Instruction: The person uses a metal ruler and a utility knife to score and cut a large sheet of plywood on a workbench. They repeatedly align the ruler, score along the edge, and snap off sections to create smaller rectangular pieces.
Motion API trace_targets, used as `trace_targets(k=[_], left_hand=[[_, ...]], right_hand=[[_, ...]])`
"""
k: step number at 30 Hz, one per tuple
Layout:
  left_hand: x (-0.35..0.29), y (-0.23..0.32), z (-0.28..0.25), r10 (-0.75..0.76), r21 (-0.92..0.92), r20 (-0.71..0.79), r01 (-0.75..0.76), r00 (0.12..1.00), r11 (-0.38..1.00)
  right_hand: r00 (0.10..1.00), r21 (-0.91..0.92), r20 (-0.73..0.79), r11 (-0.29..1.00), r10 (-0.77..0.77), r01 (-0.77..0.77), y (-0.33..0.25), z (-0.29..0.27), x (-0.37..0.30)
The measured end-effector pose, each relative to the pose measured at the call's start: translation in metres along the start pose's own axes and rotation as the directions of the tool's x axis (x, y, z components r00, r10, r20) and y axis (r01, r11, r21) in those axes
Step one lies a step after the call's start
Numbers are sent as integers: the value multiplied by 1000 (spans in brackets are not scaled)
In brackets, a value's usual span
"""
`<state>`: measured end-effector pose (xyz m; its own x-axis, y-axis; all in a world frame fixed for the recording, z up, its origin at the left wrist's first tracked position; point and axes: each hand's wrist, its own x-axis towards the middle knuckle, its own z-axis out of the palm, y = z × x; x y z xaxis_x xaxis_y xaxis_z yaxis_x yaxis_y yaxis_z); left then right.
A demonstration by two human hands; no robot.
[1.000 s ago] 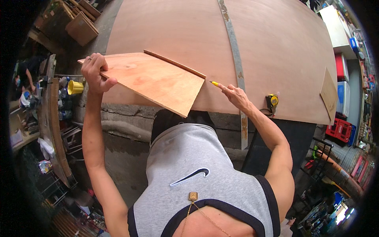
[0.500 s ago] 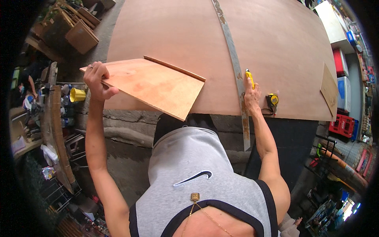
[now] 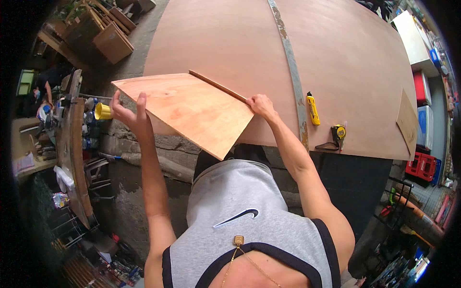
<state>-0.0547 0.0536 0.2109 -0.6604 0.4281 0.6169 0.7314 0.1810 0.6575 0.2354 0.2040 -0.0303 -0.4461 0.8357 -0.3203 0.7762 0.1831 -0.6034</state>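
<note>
A piece of light plywood (image 3: 192,105) with a dark strip along its far edge lies tilted over the near left of a large reddish-brown sheet (image 3: 221,43). Its near corner juts toward my waist. At the board's right corner, my right hand (image 3: 262,104) has its fingers closed on the edge. My left hand (image 3: 130,115) is at the board's left edge, fingers spread and thumb overlapping the edge. A yellow utility knife (image 3: 313,109) lies on the sheet just right of a long, worn metal straightedge (image 3: 290,60). Nearby sits a yellow-black tape measure (image 3: 338,132).
A small wood offcut (image 3: 407,120) lies at the sheet's right edge. Left of me are a yellow cup (image 3: 102,111) and an upright wooden plank (image 3: 77,153). Brown panels (image 3: 113,43) lean at the far left. A red case (image 3: 419,164) stands at the right.
My right hand has let go of the utility knife, leaving it on the sheet, and moved left to grip the board's right corner. My left hand's fingers have opened out from their grip.
</note>
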Motion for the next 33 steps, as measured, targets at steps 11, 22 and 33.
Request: trace_targets(k=[11,22,33], left_hand=[[16,-92,-59,-641,-339,665,920,383,199],[-10,-206,-50,-487,-368,811,930,324,5],[46,-211,-7,-329,-405,785,838,524,366]], right_hand=[[992,637,112,762,58,-117,54,22,4],[950,954,256,-110,-177,-277,4,-35,-61],[960,683,-99,720,263,-127,-42,-34,-78]])
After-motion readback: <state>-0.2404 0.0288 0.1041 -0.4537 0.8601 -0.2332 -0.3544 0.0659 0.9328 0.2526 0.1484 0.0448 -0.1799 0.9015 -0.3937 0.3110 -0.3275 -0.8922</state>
